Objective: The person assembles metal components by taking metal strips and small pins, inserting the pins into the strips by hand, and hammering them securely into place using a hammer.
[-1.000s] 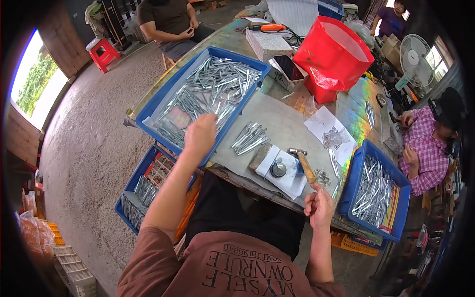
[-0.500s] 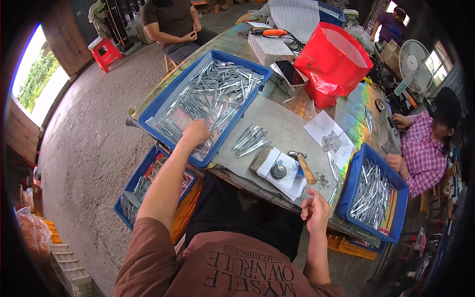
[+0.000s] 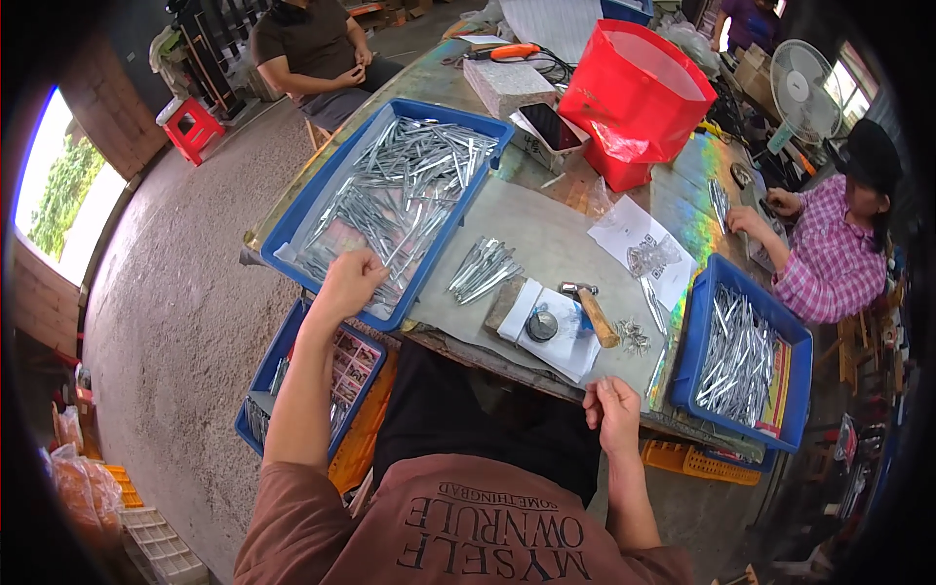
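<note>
A blue tray (image 3: 450,222) on the left of the table holds many slim silver metal pieces (image 3: 414,161). My left hand (image 3: 351,285) is curled closed over the tray's near left corner; whatever its fingers hold is hidden. At the table's front edge, my right hand (image 3: 614,413) has its fingers curled together, and I cannot make out anything in them. Between the hands, a bunch of metal pieces (image 3: 485,269) lies on a grey sheet (image 3: 531,219). Beside it are a paper-covered block (image 3: 565,356) with a round dark disc (image 3: 541,326), a wooden-handled hammer (image 3: 597,317) and tiny metal bits (image 3: 632,337).
A second blue bin (image 3: 801,366) of metal pieces stands at the right. Behind the grey sheet are a red bag (image 3: 634,107), a phone (image 3: 549,127) and a stone block (image 3: 507,83). A co-worker in a checked shirt (image 3: 834,253) works at right; another person (image 3: 312,54) sits at far left.
My left hand has drawn back toward me from the metal pieces and curled up. My right hand's fingers have drawn closer together. The view has shifted slightly.
</note>
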`<act>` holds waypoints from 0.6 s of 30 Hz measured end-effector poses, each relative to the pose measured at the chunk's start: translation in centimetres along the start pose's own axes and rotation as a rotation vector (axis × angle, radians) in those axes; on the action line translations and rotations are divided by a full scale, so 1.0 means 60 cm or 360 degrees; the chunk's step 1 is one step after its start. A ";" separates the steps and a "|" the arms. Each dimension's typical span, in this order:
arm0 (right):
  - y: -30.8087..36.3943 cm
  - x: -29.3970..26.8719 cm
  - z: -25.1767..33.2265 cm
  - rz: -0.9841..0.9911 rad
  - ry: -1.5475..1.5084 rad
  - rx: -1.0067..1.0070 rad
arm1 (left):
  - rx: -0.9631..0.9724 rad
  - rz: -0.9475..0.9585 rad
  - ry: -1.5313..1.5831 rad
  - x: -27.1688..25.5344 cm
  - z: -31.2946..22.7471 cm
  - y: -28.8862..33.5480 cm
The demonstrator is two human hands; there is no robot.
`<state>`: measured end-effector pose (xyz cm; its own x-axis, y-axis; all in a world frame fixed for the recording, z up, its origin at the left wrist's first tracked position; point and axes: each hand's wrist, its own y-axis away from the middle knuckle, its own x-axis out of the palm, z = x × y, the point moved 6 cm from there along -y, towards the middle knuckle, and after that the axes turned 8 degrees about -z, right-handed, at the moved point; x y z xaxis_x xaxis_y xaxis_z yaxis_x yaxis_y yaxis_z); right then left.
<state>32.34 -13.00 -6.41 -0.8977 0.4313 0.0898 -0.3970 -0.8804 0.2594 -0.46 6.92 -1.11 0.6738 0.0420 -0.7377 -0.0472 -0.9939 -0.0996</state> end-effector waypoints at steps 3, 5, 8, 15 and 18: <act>0.006 0.012 0.001 0.0023 0.0115 -0.0020 | -0.0154 0.0301 0.0368 -0.001 -0.040 0.046; 0.013 0.026 0.014 0.0066 0.0232 -0.0067 | -0.0209 0.0496 0.0540 0.012 -0.060 0.081; 0.021 0.051 0.037 0.0131 0.0264 -0.0248 | -0.0126 0.0754 0.0631 0.042 -0.096 0.129; 0.035 0.084 0.058 0.0239 0.0527 -0.0690 | 0.0306 0.1297 0.0657 0.135 -0.145 0.220; 0.041 0.080 0.054 0.0303 0.0779 -0.0865 | 0.0233 0.1380 0.0714 0.160 -0.149 0.230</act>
<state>27.70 -12.47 -2.20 -0.8922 0.2369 -0.3845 -0.1511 -0.9589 -0.2402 11.94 -7.33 -3.58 0.5786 -0.7677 -0.2756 -0.7272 -0.6385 0.2519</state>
